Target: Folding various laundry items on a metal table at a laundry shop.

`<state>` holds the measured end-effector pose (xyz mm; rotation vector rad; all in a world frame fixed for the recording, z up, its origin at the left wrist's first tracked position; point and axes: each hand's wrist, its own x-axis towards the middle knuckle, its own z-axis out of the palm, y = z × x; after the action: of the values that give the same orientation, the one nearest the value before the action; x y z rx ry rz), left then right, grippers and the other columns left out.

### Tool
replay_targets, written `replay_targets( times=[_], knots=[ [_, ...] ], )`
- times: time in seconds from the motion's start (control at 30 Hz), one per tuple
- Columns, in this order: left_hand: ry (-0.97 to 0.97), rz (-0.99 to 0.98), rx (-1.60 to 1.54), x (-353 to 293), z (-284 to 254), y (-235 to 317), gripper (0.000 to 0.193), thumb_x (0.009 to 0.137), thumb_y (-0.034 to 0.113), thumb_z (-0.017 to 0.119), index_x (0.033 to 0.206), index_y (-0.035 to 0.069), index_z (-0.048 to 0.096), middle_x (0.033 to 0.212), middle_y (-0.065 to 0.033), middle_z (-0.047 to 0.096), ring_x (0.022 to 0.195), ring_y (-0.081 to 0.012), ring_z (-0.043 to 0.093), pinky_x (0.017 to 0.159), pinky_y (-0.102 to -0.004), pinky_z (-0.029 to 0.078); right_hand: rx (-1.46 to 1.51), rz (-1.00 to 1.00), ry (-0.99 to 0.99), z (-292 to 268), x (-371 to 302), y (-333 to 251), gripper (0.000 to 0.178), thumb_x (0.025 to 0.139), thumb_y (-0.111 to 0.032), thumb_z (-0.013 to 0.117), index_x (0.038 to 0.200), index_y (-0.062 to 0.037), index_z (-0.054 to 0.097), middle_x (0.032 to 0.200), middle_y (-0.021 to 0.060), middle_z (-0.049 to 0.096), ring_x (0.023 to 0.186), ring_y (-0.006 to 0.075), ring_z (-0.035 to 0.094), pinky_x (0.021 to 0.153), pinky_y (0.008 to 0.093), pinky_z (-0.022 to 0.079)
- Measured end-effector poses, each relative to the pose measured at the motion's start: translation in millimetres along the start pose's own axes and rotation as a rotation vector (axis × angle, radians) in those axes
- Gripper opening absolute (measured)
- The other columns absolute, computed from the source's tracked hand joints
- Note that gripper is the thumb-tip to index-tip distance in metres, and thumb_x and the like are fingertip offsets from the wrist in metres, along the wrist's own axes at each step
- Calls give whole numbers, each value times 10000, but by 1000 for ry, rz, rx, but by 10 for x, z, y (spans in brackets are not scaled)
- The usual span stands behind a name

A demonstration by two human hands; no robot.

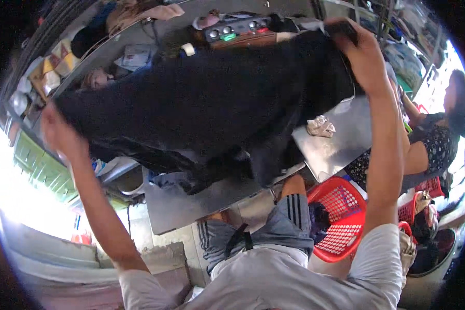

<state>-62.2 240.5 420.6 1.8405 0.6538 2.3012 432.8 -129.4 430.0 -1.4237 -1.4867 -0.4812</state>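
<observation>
A large piece of black cloth, perhaps a garment, is stretched out between my two raised hands. My left hand, a little blurred, grips its left end. At the upper right my right hand is closed around the opposite end. The cloth sags in folds along its lower side, over a metal-topped table, and hides much of the tabletop. What kind of garment it is, I cannot tell.
A red plastic basket with dark cloth inside stands right of my legs. A crumpled beige cloth lies on the metal surface. Another person sits at the right. Behind the black cloth is a cluttered shelf with a dark panel.
</observation>
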Motion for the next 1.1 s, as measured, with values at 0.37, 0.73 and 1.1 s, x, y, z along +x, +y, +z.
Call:
replay_targets(
  times=[0.37, 0.73, 1.1],
  knots=[
    [120, 181, -237, 825, 495, 692, 257, 1018, 224, 730, 1143, 0, 722, 1120, -87, 732, 968, -132, 651, 898, -294, 521, -130, -267, 492, -567, 964, -111, 380, 996, -116, 538, 835, 228, 547, 787, 350, 661, 645, 408, 584, 634, 548, 451],
    [447, -495, -120, -1558, -2041, 1324, 215, 1076, 306, 533, 1071, 108, 451, 789, -7, 367, 725, -169, 473, 637, -368, 363, 383, 22, -615, -1658, -1385, -483, 435, 886, -396, 751, 1094, -19, 694, 765, 71, 653, 604, 219, 606, 555, 342, 488],
    [-382, -1116, -204, -3046, -3183, 1307, 504, 846, 285, 861, 889, 120, 387, 685, -5, 451, 548, -107, 398, 527, -297, 365, 384, 438, -922, -526, -2216, -868, 403, 723, -368, 777, 950, -36, 778, 850, 134, 760, 731, 285, 750, 656, 344, 553]
  ],
)
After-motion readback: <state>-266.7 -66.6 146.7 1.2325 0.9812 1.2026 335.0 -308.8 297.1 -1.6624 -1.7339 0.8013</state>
